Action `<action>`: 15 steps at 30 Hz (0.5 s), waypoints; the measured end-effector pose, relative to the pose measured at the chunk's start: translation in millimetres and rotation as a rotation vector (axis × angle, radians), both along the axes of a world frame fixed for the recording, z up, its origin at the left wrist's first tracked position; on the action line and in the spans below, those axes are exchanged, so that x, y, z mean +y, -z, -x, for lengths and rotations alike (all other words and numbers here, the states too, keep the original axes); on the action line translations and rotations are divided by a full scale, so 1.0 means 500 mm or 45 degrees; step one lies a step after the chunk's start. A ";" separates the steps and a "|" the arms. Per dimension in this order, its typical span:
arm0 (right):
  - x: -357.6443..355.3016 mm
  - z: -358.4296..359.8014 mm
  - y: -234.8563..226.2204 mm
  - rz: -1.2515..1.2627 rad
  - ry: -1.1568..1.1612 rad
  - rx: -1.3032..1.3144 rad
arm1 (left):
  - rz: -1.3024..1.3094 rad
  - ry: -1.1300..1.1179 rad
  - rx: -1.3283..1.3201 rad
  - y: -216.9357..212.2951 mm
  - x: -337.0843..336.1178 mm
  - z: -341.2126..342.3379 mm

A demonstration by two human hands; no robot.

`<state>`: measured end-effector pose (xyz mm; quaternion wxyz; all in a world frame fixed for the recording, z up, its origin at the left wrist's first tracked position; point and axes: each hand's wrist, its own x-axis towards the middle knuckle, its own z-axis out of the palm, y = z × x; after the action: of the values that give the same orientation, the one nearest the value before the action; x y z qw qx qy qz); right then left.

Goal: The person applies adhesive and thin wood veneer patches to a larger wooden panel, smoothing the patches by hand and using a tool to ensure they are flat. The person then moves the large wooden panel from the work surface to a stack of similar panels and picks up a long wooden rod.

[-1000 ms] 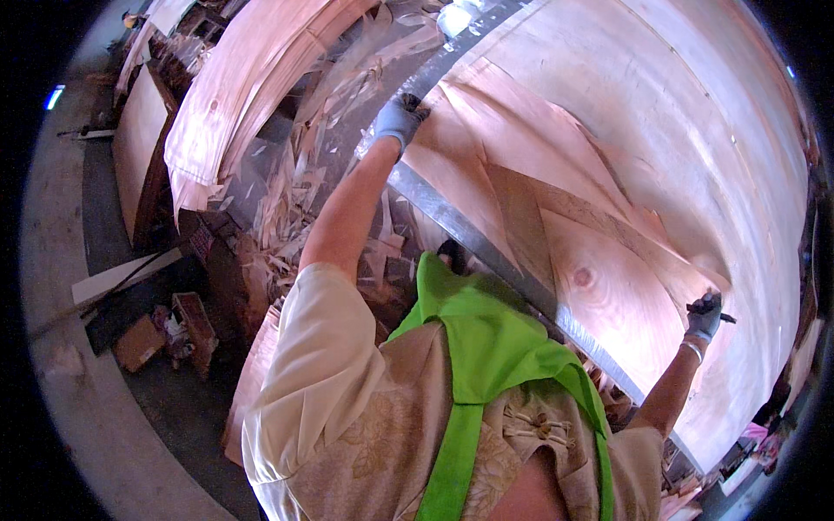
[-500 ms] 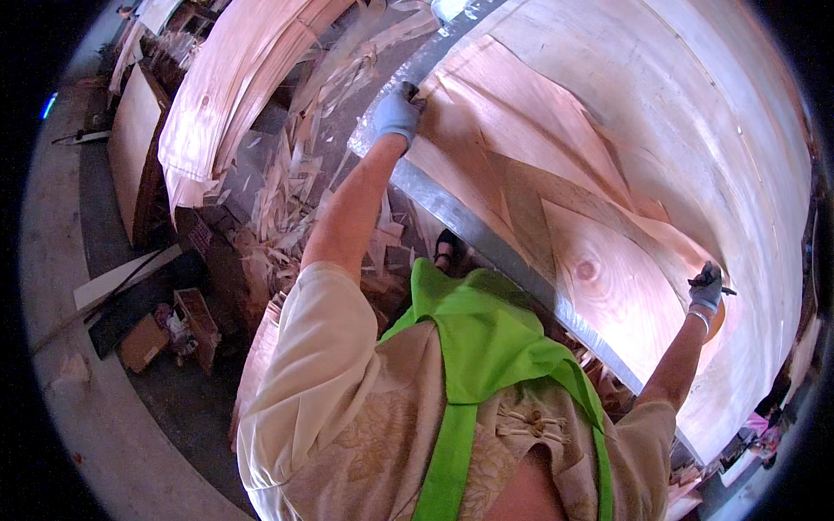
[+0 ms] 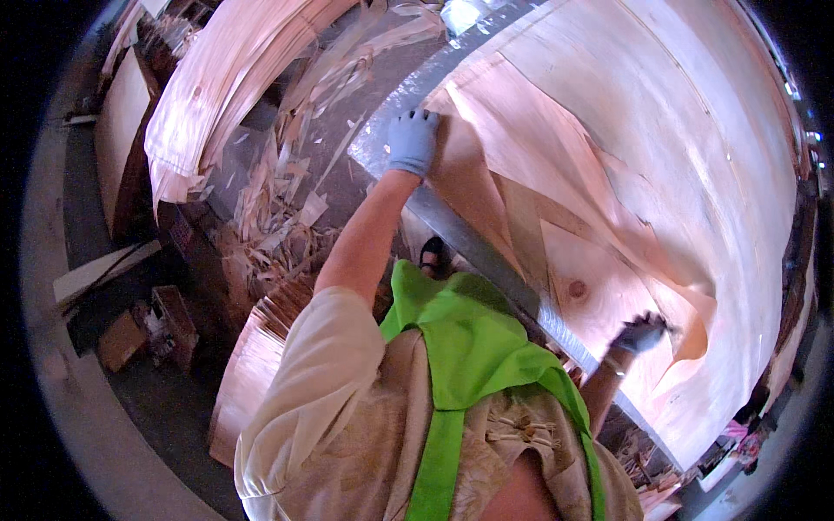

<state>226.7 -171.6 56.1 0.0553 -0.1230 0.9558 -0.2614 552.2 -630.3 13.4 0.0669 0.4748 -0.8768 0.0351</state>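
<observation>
My left hand [image 3: 413, 143], in a light blue glove with dark fingertips, is closed on the near left edge of a thin pinkish wood veneer sheet [image 3: 465, 161]. That sheet is creased and buckles up beside the hand. My right hand [image 3: 639, 334], its glove looking dark and blurred, is over the near right part of the veneer. A slim dark tool seems to stay in its fingers, mostly hidden; its kind does not show. Beyond that hand a veneer flap [image 3: 695, 326] curls upward. Larger pale sheets [image 3: 686, 113] spread underneath and beyond.
A shiny metal edge [image 3: 473, 252] borders the work surface close to my green apron [image 3: 469, 334]. Veneer scraps [image 3: 261, 226] litter the floor on the left. Stacked veneer [image 3: 221, 87] stands at far left, with a board [image 3: 122, 139] and a cardboard box [image 3: 122, 340] nearby.
My right hand has moved left and nearer to me, across the veneer. My left hand has shifted slightly right and nearer. The veneer flap at right now curls up more.
</observation>
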 end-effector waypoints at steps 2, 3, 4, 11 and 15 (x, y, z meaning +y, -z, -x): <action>-0.127 -0.104 0.068 1.318 -0.043 -0.340 | 0.091 0.230 0.228 -0.007 0.020 -0.033; -0.191 -0.165 0.072 1.508 -0.150 -0.867 | 0.127 0.361 0.344 -0.002 0.022 -0.043; -0.296 -0.260 -0.002 0.999 -0.278 -0.862 | 0.161 0.400 0.351 0.008 0.022 -0.060; -0.670 -0.409 -0.014 -0.127 -1.452 0.002 | -0.014 0.240 0.542 0.019 0.021 -0.074; -0.825 -0.459 -0.019 -0.415 -1.509 0.080 | -0.016 0.183 0.556 0.070 0.007 -0.093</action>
<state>456.3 -584.1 65.8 0.1812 -0.6308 0.7537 -0.0330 598.6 -626.7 -21.6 0.2546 0.4079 -0.8732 -0.0789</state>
